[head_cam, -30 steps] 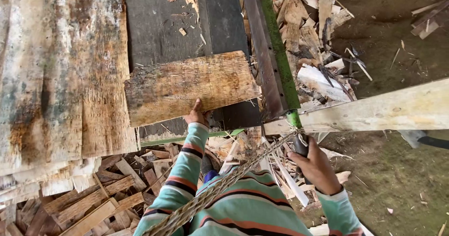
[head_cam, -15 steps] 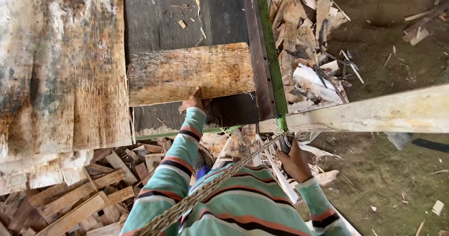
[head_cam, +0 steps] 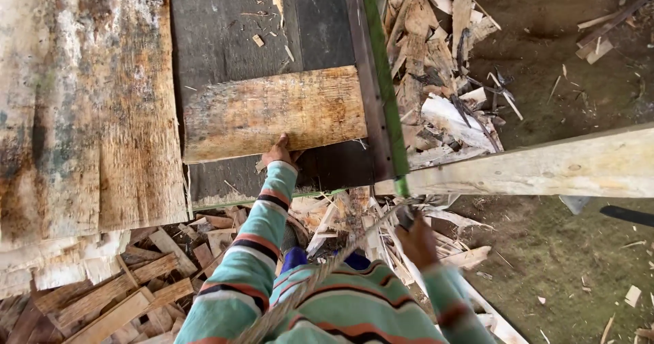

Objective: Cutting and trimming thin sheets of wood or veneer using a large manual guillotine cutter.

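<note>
My left hand presses its fingers against the near edge of a rough rectangular wooden board, which lies flat on a dark grey table surface. My right hand is lower and to the right, closed around a dark handle just below the table's green-edged corner. What the handle belongs to is hidden. Both arms wear striped teal sleeves. A thick twisted rope runs diagonally across my chest toward the right hand.
A wide stack of weathered veneer sheets fills the left. Broken wood scraps lie below the table, and more offcuts pile up right of it. A pale timber beam crosses the right side over dirt ground.
The board has slid further onto the dark table, away from me, with my left hand following its near edge. My right hand has dropped slightly lower and closer to my body.
</note>
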